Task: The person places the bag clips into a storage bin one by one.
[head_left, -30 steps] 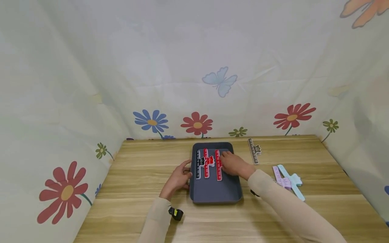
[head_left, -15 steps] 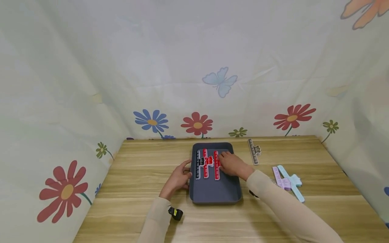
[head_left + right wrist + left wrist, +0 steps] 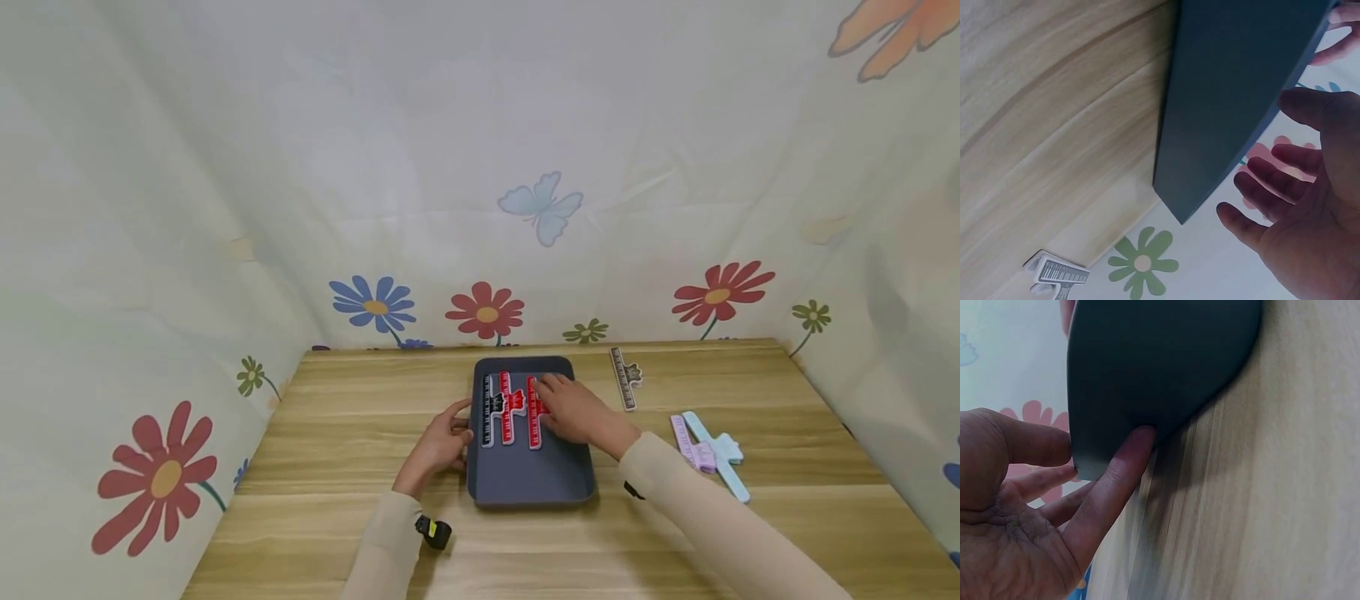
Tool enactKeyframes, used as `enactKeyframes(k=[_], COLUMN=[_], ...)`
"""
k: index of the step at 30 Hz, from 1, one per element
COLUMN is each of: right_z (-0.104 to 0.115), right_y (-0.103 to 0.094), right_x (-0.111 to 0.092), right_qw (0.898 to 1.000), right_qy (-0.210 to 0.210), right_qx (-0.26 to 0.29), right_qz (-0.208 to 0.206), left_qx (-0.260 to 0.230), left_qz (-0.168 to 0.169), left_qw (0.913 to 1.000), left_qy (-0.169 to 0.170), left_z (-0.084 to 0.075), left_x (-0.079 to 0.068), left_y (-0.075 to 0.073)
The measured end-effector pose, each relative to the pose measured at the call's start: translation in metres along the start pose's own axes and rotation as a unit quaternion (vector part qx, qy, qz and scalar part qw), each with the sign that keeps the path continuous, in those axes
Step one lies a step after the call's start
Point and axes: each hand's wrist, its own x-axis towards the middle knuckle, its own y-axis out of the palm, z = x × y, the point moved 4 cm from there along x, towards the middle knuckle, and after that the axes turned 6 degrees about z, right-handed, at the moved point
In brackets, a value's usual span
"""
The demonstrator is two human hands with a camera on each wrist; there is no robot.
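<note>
A dark grey tray (image 3: pixel 531 487) lies on the wooden table. Inside, a black ruler-edged clip (image 3: pixel 487 417) and a red clip (image 3: pixel 506 425) stand side by side at the left; a second red clip (image 3: pixel 534 425) lies parallel to their right. My right hand (image 3: pixel 576 410) reaches over the tray's right rim, its fingertips over that second red clip's handle, partly hiding it. In the right wrist view its fingers are loosely spread. At the tray's left side my left hand (image 3: pixel 438 440) touches the outer wall, one extended fingertip (image 3: pixel 1138 440) pressing it and the thumb at the rim.
Behind the right hand, near the table's back edge, lies a grey-black clip (image 3: pixel 626 379). Further right, a lilac clip (image 3: pixel 693 446) and a light blue clip (image 3: pixel 720 454) overlap. A flower-printed curtain (image 3: pixel 420 233) encloses the table's back and sides.
The second red clip has shifted slightly left, towards the other red one. My right hand has moved left with it, and its fingers now lie flatter. The left hand stays at the tray.
</note>
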Motion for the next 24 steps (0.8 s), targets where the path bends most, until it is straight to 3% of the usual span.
enactKeyframes(k=[16, 24], right_z=[0.005, -0.004], right_y=[-0.015, -0.026], right_x=[-0.024, -0.045], right_qw=[0.998, 0.994], right_qy=[-0.004, -0.008], right_qx=[0.039, 0.053], right_qz=[-0.058, -0.095], left_qx=[0.000, 0.002], left_qz=[-0.002, -0.004], left_qw=[1.0000, 1.0000], left_qy=[0.005, 0.002], left_z=[0.000, 0.001], left_x=[-0.001, 0.000], left_y=[0.000, 0.001])
